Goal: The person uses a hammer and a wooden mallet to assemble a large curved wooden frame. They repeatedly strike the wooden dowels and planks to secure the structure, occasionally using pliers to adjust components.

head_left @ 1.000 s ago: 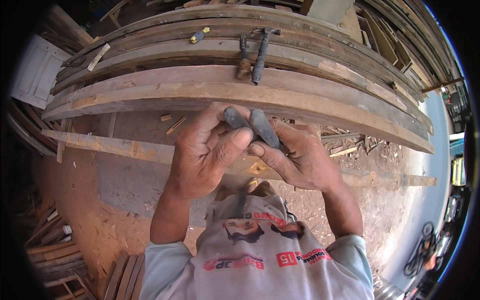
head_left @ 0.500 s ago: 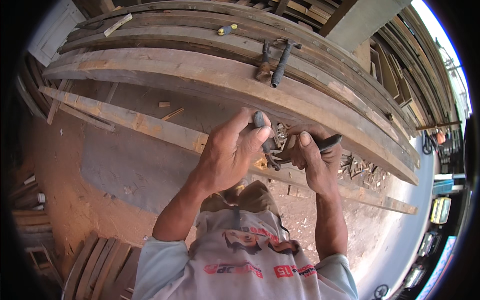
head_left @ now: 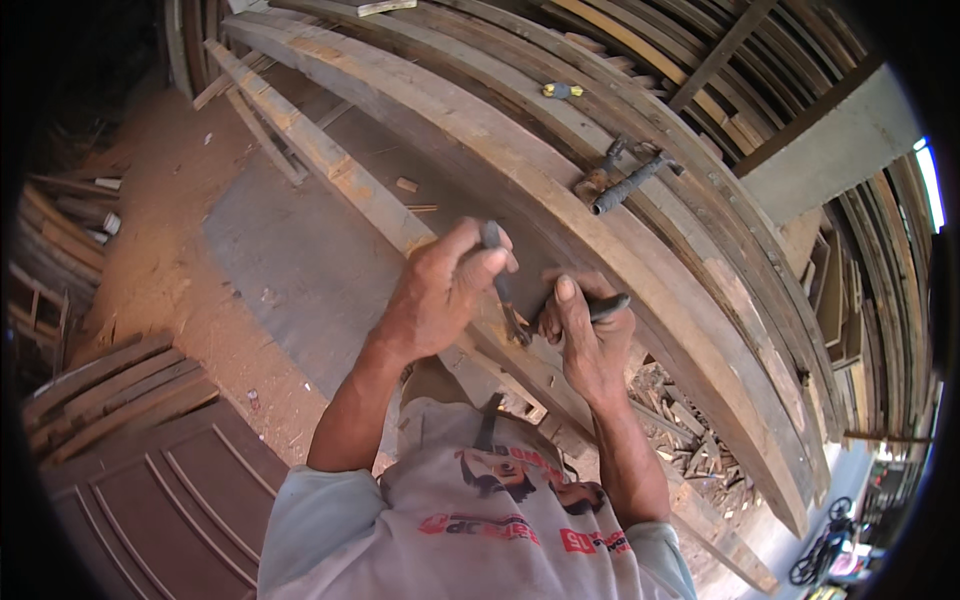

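Both hands are raised in front of my shirt, over a long narrow plank (head_left: 345,180). Between them is what looks like one pair of pliers (head_left: 522,332), its two dark handles spread wide and its metal joint low between the hands. My left hand (head_left: 435,290) is closed, pinching the left handle between thumb and fingers. My right hand (head_left: 590,330) is closed round the other handle, whose dark tip sticks out past the fingers. The jaws are small and blurred, and I cannot tell whether they grip anything.
Beyond my hands a thick wooden beam (head_left: 480,170) runs across. A hammer (head_left: 635,182) with a dark wrapped handle lies on the boards behind, beside another dark tool (head_left: 600,168). A small yellow-and-grey object (head_left: 562,90) lies farther back. Wood scraps (head_left: 690,400) litter the ground at right.
The whole view has turned, so the beams now slope more steeply down to the right. My hands sit slightly farther left in the picture, still holding both handles.
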Action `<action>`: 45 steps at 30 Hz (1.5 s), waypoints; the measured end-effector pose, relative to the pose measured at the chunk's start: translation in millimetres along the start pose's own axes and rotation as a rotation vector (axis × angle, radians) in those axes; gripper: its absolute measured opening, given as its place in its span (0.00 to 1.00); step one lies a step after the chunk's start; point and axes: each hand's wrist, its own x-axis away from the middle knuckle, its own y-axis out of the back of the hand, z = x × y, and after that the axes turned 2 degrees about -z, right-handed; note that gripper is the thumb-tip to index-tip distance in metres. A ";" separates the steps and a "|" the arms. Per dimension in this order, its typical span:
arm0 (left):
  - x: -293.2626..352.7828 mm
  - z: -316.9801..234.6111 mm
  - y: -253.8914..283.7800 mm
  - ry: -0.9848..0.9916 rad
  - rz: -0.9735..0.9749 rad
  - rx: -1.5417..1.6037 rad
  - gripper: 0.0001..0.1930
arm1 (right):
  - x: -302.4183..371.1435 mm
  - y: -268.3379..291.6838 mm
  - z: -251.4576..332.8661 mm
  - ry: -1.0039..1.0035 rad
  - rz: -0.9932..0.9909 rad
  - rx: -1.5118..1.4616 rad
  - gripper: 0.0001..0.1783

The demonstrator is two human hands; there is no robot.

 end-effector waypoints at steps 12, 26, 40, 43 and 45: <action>21.5 -8.2 -9.6 0.050 -0.167 0.009 0.20 | -8.4 4.3 -9.1 0.014 0.060 -0.068 0.17; 5.1 -15.4 1.5 -0.103 -0.070 -0.307 0.19 | -29.7 -10.8 3.3 0.206 0.227 0.181 0.25; -1.6 -45.5 -7.8 -0.159 -0.169 -0.464 0.40 | -55.0 -1.1 -17.4 0.114 0.470 -0.122 0.26; -5.6 -46.7 -25.5 -0.208 -0.183 -0.530 0.38 | -54.1 1.0 -27.5 0.128 0.456 -0.037 0.25; -9.5 -49.5 -35.2 -0.141 -0.117 -0.535 0.37 | -51.0 2.2 -34.4 0.129 0.444 0.032 0.25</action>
